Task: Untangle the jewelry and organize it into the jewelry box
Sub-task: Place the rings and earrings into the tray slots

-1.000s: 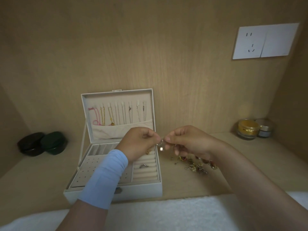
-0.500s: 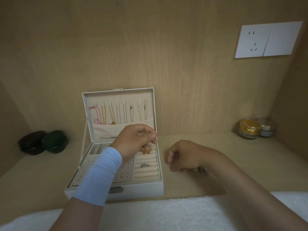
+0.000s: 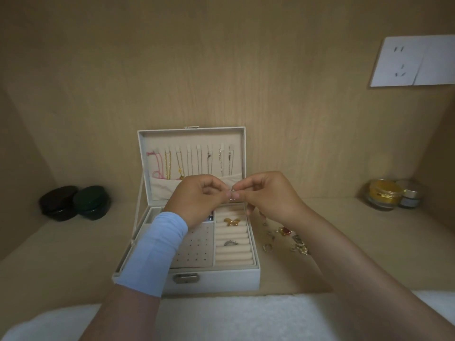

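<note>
Head view | our left hand [image 3: 197,198] and right hand [image 3: 268,195] meet, both pinching a small ring [image 3: 231,194] above the jewelry box [image 3: 214,279] near the front edge of the desk [image 3: 73,254] | risk: we may lose this shared pinch, dropping it into the loose pile [image 3: 288,239] beside the box.

Sleeve [image 3: 155,252]: pale blue, smooth and close-fitting, worn on the left forearm [image 3: 128,316] up to the wrist.
Right forearm [image 3: 344,257]: seen uncovered.
Hands: left hand [image 3: 199,200] and right hand [image 3: 269,198] are seen bare.
</note>
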A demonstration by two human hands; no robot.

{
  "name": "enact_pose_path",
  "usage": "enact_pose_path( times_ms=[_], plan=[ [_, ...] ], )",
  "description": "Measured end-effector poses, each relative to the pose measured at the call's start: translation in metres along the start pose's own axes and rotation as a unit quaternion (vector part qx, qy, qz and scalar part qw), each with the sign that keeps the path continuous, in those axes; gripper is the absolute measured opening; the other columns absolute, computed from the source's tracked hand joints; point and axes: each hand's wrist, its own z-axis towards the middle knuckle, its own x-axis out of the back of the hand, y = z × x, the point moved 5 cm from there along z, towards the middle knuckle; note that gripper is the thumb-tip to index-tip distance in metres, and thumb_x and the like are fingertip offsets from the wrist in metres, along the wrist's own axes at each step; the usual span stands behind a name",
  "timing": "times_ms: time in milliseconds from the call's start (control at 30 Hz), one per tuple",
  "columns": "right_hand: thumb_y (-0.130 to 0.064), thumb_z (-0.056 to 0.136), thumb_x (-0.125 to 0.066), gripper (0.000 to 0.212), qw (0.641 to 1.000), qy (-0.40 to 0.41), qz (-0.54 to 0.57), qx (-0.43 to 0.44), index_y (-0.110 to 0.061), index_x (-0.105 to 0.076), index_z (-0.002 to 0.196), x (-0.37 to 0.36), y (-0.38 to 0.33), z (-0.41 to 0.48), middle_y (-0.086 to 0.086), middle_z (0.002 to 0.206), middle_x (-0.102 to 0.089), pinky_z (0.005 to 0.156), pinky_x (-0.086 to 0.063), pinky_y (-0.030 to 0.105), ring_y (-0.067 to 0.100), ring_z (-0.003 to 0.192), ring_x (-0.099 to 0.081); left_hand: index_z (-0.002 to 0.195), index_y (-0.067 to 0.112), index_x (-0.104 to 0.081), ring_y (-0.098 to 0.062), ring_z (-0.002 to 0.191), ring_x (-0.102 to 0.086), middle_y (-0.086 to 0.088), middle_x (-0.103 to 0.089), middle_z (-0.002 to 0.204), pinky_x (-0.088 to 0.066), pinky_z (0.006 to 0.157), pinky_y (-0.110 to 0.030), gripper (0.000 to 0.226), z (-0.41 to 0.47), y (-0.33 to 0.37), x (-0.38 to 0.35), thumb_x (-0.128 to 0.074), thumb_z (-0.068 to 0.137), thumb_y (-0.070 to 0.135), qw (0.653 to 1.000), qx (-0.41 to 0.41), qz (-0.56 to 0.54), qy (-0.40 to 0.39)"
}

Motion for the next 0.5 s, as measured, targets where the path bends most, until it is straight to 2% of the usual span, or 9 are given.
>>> enact_pose_path(
  times_ms=[67, 167, 267, 367, 500],
  plan=[
    [-0.020, 0.076, -0.085, 0.013, 0.999, -0.003, -0.048, 0.021, -0.012, -0.079, 0.084, -0.006, 0.001, 0.006, 0.001, 0.066, -0.073, 0.048, -0.044, 0.017, 0.006, 0.048, -0.057, 0.074, 0.033, -0.072, -0.011, 0.070, -0.068, 0.007, -0.072, 0.073, -0.059, 0.078, -0.038, 0.007, 0.003, -0.007, 0.003, -0.078, 0.078, 0.033, 0.999, -0.003, 0.046, 0.004],
    [-0.024, 0.076, -0.085, 0.007, 0.986, -0.020, -0.160, 0.049, -0.023, -0.080, 0.080, -0.015, 0.009, 0.013, -0.010, 0.069, -0.073, 0.061, -0.050, 0.019, -0.004, 0.057, -0.061, 0.075, 0.036, -0.071, 0.001, 0.075, -0.064, 0.017, -0.069, 0.076, -0.056, 0.081, -0.033, 0.006, 0.004, -0.015, 0.001, -0.075, 0.080, 0.034, 0.989, -0.010, 0.147, -0.014],
    [-0.032, 0.078, -0.083, 0.006, 0.962, -0.041, -0.263, 0.062, -0.031, -0.079, 0.083, -0.019, 0.016, 0.015, -0.016, 0.074, -0.072, 0.069, -0.058, 0.029, -0.003, 0.067, -0.065, 0.083, 0.034, -0.072, 0.003, 0.080, -0.062, 0.018, -0.068, 0.081, -0.054, 0.084, -0.031, 0.004, 0.005, -0.017, -0.003, -0.074, 0.081, 0.031, 0.983, -0.014, 0.182, -0.038],
    [-0.037, 0.080, -0.079, 0.006, 0.935, -0.038, -0.343, 0.081, -0.035, -0.077, 0.085, -0.019, 0.014, 0.014, -0.018, 0.079, -0.072, 0.069, -0.054, 0.026, -0.003, 0.071, -0.063, 0.087, 0.033, -0.072, 0.000, 0.078, -0.063, 0.016, -0.069, 0.081, -0.055, 0.083, -0.031, 0.008, 0.006, -0.016, -0.007, -0.075, 0.080, 0.032, 0.978, -0.014, 0.201, -0.053],
    [-0.037, 0.082, -0.076, 0.004, 0.916, -0.056, -0.384, 0.099, -0.036, -0.077, 0.086, -0.022, 0.010, 0.013, -0.016, 0.086, -0.071, 0.075, -0.053, 0.028, 0.002, 0.082, -0.063, 0.085, 0.032, -0.074, -0.003, 0.079, -0.065, 0.014, -0.071, 0.081, -0.055, 0.083, -0.032, 0.009, 0.006, -0.016, -0.009, -0.078, 0.077, 0.033, 0.971, -0.025, 0.232, -0.058]
  ],
)
